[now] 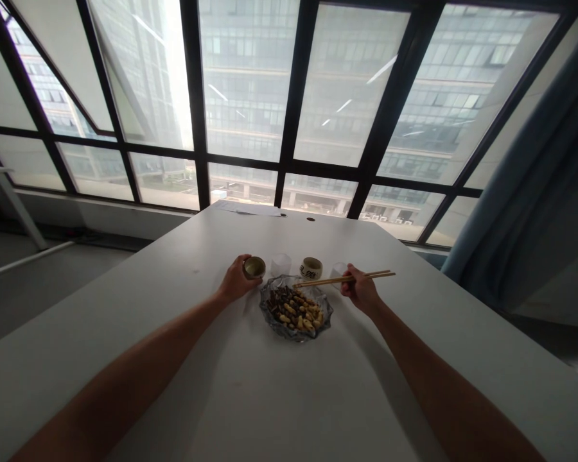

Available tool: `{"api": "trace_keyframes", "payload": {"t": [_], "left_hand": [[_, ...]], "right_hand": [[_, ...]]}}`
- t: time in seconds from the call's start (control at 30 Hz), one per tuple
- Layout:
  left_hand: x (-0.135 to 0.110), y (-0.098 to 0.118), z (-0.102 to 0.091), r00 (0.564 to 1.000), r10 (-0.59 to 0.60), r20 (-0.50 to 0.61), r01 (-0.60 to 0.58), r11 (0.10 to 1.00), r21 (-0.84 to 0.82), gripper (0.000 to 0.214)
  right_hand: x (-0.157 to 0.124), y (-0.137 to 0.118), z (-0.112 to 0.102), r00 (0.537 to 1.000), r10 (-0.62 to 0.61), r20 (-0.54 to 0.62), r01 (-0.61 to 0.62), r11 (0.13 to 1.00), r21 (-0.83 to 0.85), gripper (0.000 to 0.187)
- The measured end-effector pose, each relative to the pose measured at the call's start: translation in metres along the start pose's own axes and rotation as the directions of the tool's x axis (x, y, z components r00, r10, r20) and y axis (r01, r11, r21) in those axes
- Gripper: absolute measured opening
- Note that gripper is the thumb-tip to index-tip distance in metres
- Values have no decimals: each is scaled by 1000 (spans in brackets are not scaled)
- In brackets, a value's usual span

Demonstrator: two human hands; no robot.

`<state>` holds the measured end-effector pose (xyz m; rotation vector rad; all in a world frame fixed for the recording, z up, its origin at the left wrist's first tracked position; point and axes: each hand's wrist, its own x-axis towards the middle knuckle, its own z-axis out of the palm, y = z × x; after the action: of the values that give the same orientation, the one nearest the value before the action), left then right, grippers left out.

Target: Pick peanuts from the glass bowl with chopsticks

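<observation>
My left hand (237, 280) is closed around a small olive-brown ceramic cup (255, 267), tilted so that its inside faces me. In my right hand (359, 290) is a pair of wooden chopsticks (325, 280); their tips point left, over the back of a glass bowl (268, 323). Peanuts (306, 321) and dark striped sunflower seeds (279, 299) fill the bowl. I cannot tell whether the tips hold anything. Behind the bowl stand a clear cup (281, 264) and a ceramic cup with dark lettering (311, 267). A second clear cup (338, 269) is partly hidden by my right hand.
Everything stands on a white table (274, 398). Papers (248, 208) lie at its far edge, close to a dark round spot (311, 219). Beyond are large black-framed windows, with a blue curtain (505, 192) at the right. A white table leg (22, 212) shows at the left.
</observation>
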<state>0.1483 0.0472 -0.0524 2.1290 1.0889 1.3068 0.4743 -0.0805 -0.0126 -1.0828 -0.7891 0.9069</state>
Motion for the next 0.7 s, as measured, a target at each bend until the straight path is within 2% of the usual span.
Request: {"api": "trace_keyframes", "payload": {"t": [0.43,0.7], "left_hand": [[2,6,-5,981,-195,16,196,974,-118,78],[0,10,-8,975,-219,34,221,972,-75,77]], "right_hand": [[-12,23,-2,996,85,20,-87,989,116,38],[-11,29,-6,996,87,-31,-81,983,167,38]]}}
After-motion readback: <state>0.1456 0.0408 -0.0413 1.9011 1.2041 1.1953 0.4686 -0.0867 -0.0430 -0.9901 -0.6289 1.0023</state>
